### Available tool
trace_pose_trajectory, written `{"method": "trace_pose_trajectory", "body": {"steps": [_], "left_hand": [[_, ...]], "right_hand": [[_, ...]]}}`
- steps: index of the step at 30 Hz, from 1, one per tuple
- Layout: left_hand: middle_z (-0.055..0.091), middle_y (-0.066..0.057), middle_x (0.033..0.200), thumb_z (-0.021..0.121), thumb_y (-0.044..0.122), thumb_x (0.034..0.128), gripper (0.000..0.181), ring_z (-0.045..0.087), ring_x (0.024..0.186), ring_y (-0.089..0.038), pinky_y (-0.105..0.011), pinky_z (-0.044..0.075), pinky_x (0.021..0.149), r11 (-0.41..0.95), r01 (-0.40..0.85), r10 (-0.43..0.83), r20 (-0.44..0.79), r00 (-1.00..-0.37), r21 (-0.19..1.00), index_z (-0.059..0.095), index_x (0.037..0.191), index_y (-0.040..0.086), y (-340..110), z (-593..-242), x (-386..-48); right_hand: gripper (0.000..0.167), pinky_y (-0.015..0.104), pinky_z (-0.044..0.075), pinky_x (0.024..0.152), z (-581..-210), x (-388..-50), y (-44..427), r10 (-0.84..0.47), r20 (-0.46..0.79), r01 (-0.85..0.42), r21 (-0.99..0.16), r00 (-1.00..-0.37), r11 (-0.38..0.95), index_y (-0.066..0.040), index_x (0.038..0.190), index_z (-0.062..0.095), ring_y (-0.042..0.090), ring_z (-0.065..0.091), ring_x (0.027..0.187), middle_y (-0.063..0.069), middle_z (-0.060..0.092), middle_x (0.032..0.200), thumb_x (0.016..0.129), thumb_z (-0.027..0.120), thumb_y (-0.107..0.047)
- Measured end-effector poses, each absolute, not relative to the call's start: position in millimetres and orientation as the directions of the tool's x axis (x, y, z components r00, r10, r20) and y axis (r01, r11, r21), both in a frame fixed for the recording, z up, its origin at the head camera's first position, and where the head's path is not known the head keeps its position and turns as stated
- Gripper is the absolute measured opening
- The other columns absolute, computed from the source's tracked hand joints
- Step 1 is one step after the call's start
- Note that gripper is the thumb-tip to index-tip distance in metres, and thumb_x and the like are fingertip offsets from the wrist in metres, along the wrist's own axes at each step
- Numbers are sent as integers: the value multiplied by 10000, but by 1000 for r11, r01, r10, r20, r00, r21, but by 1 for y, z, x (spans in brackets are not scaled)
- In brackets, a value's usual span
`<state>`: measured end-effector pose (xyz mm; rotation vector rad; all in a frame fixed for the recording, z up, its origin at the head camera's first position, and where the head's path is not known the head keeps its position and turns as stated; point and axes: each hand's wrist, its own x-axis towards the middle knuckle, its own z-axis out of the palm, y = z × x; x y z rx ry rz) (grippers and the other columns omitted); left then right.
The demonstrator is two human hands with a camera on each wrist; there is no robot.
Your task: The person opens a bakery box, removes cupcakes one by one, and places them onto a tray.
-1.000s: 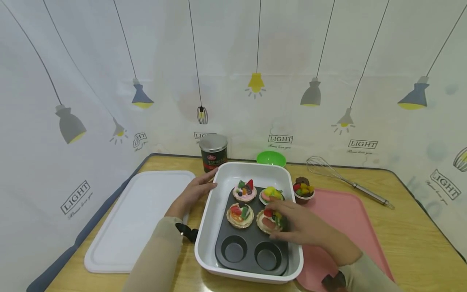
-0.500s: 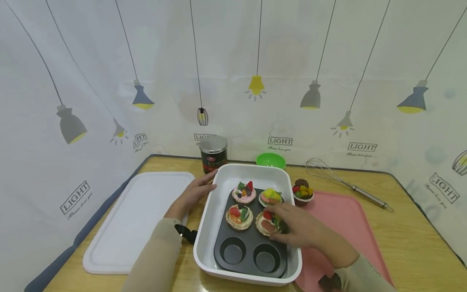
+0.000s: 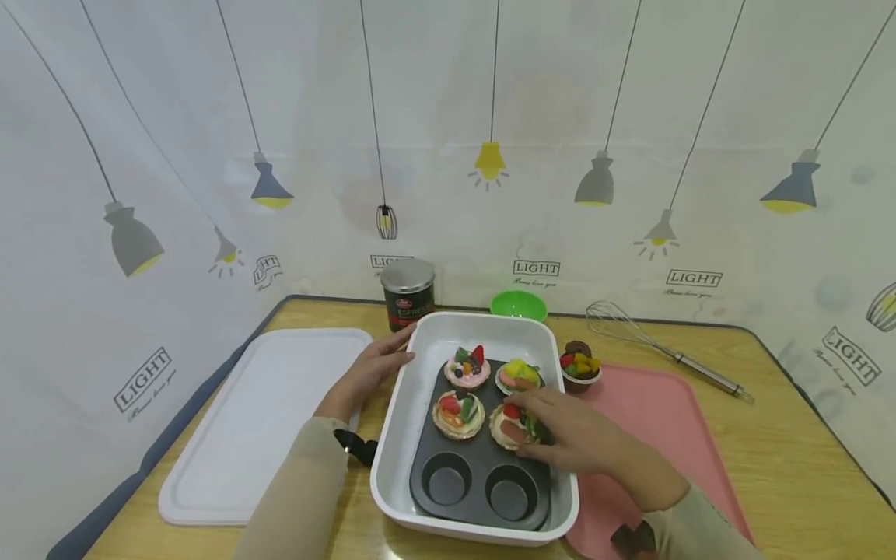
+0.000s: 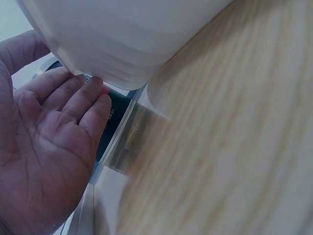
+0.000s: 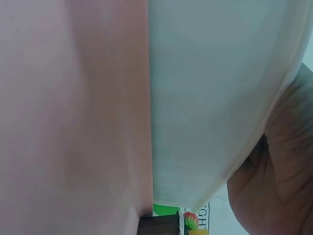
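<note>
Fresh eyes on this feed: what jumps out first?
Four bright tarts in a dark pan inside the white dish; the right hand grips the nearer right one. Next come the pink tray, right of the dish, and the green bowl behind the dish.

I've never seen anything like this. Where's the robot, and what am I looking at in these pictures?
There's no robot here: a person is working with two bare hands. The wide view comes from a camera worn on the head, looking forward and down; the two smaller views come from a camera on each wrist.

On the wooden table stands a white dish with a dark muffin tin inside, holding four fruit-topped tarts. Around it are a white tray, a pink tray, a coffee tin, a green bowl, a whisk and a cupcake.

The left hand touches the dish's side. The right hand holds the near right tart.
</note>
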<state>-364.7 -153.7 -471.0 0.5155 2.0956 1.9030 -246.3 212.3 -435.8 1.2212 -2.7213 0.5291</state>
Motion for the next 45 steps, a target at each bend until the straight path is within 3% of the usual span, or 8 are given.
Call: {"method": "trace_pose_trajectory", "body": {"steps": [7,20,27,38,45], "left_hand": [[318,-37,1622,599,182,1006,604,384,1429,-256,-447,338,1150,78,71,422,32,-906,994,380,1568,224,-153,-469,-362],[299,-44,1630,618,191,992,620,308,1469,-250,-457,327,1157,109,52,397,4,-918,993,385,1566,229,-154,-471,-362],[301,-32,1629,621,209,992,607,281,1481,-243,-471,306,1168,101,59,394,14,-919,993,403,1558,243,-153,-471,-363],[317,-9,1624,620,223,995,600,275,1487,-226,-463,295,1176,123,73,398,18,-917,990,409,1554,268,-152,-469,-363],[326,-23,1620,624,221,989,599,299,1477,-247,-478,295,1174,120,71,386,19,-922,990,418,1551,253,-152,-469,-365]], "right_hand": [[602,469,452,1061,-435,-247,213,-703,228,-737,-271,-674,619,-164,1360,576,227,514,1309,83,524,1467,853,793,-406],[604,488,442,1070,-433,-244,210,-695,189,-714,-308,-694,629,-152,1354,583,249,504,1322,51,559,1407,836,815,-362],[587,466,468,1044,-432,-245,212,-707,223,-738,-285,-672,612,-161,1334,584,220,530,1281,22,577,1355,827,823,-339],[610,500,439,1072,-432,-244,212,-723,263,-769,-270,-638,580,-129,1328,591,298,473,1362,115,549,1420,810,842,-330],[619,514,463,1040,-434,-245,212,-729,299,-787,-256,-616,561,-120,1314,595,310,509,1316,129,558,1390,786,862,-304]]}}
